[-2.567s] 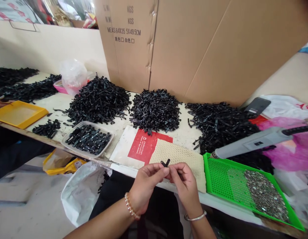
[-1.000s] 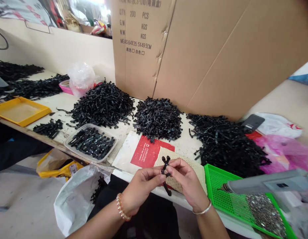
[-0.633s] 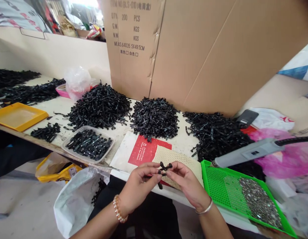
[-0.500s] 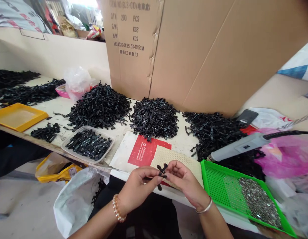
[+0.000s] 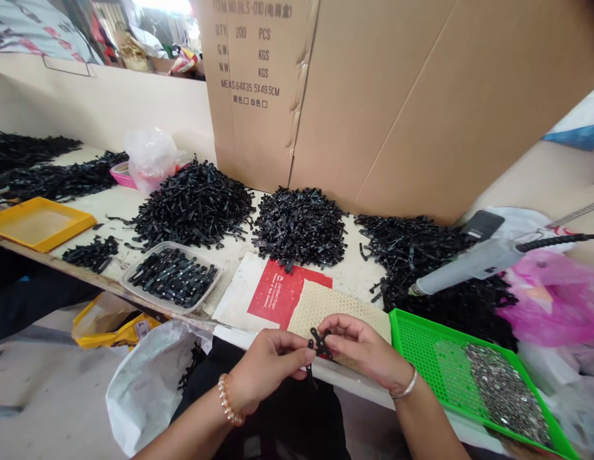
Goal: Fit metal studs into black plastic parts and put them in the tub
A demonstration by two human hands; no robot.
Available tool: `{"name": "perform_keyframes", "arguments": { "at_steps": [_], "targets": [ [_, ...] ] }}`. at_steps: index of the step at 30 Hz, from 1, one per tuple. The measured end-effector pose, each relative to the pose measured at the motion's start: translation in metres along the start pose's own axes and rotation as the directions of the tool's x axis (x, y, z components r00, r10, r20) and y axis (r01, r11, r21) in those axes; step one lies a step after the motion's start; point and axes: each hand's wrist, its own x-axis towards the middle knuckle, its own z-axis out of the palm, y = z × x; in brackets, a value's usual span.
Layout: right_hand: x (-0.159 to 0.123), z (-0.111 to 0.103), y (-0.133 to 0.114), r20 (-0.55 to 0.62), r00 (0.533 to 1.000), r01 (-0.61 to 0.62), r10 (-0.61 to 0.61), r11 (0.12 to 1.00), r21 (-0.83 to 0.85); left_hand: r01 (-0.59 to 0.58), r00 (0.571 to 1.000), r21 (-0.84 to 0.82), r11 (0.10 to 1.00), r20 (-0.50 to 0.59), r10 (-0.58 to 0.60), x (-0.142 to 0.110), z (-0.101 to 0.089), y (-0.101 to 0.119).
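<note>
Left hand (image 5: 272,359): lower centre of the frame, opening narrow, thumb and forefinger pinching a slim black strip (image 5: 311,369) that points downward. Right hand (image 5: 361,345): just to its right in the frame, thumb and fingers pressed on crossed black pieces (image 5: 320,342), remaining fingers curled. Whether the strip and the crossed pieces are joined cannot be determined. A beaded bracelet (image 5: 226,400) is worn on the left wrist, a silver-coloured bangle (image 5: 406,385) on the right.

Beyond the hands, a cream honeycomb-textured mat (image 5: 342,305) overlaps a red and white printed sheet (image 5: 265,295). Small white lettering on the red panel, running sideways, reads "Certified Origin" and "Product of New Zealand".

Cardboard carton (image 5: 373,108), upper centre to upper right, is marked "BLS-010(电商盒)" on a line partly cut by the frame edge; below that, "QTY 200 PCS", "G.W. KGS", "N.W. KGS", a "MEAS" line ending "CM", and "黑色" and "白色", each followed by a box outline.

A heap of black strips (image 5: 300,227) lies at frame centre. A clear plastic tub (image 5: 128,285) at centre left contains more strips. A green perforated tray (image 5: 419,358), lower right, contains small metal parts (image 5: 510,393). A grey corded electric screwdriver (image 5: 469,265) is above the tray in the frame.
</note>
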Motion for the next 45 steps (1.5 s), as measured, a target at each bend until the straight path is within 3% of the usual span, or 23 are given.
{"name": "perform_keyframes", "arguments": {
  "at_steps": [5, 9, 21, 32, 39, 45],
  "targets": [
    [-0.002, 0.001, -0.005, -0.193, 0.977, 0.097, -0.088, 0.995, 0.039, 0.084, 0.995, -0.084, 0.993, 0.063, -0.079, -0.007, -0.002, 0.005],
    [-0.002, 0.010, -0.010, -0.164, 0.981, 0.105, -0.100, 0.994, 0.019, 0.111, 0.987, -0.105, 0.988, 0.130, -0.097, -0.006, 0.001, 0.005],
    [-0.001, 0.012, -0.008, -0.140, 0.989, 0.062, -0.050, 0.994, 0.086, 0.115, 0.983, -0.057, 0.992, 0.147, -0.106, 0.000, 0.002, 0.005],
    [0.001, 0.013, -0.009, -0.153, 0.987, 0.062, -0.045, 0.992, 0.111, 0.072, 0.993, 0.042, 0.997, 0.087, -0.075, 0.007, 0.001, 0.004],
    [0.002, 0.005, -0.009, -0.141, 0.982, 0.129, -0.123, 0.991, 0.038, 0.014, 1.000, 0.078, 0.997, 0.015, -0.015, 0.020, 0.006, 0.006],
    [0.008, 0.001, -0.001, -0.228, 0.969, 0.109, -0.092, 0.992, 0.062, 0.010, 1.000, 0.099, 0.995, 0.001, -0.010, 0.029, 0.008, 0.003]
  ]
}}
